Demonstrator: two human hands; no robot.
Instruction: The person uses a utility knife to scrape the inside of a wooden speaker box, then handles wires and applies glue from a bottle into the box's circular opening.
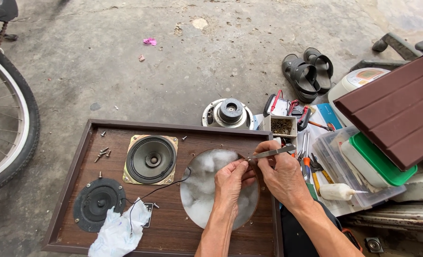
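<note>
brown wooden speaker panel [173,223] fills the lower centre of the frame. over its round hole of white stuffing [202,190], the right hand [280,173] grips metal tweezers [271,153], and the left hand [231,183] pinches closed at a thin black wire [159,189], the two hands touching.

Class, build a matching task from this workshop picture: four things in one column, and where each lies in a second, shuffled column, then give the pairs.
1. tweezers
2. crumpled cloth
3. sandals
4. loose screws

A. on the concrete floor
B. held in the right hand
C. on the panel's near edge
D. on the panel, left of the square-framed speaker

Pairs: 1-B, 2-C, 3-A, 4-D
</note>
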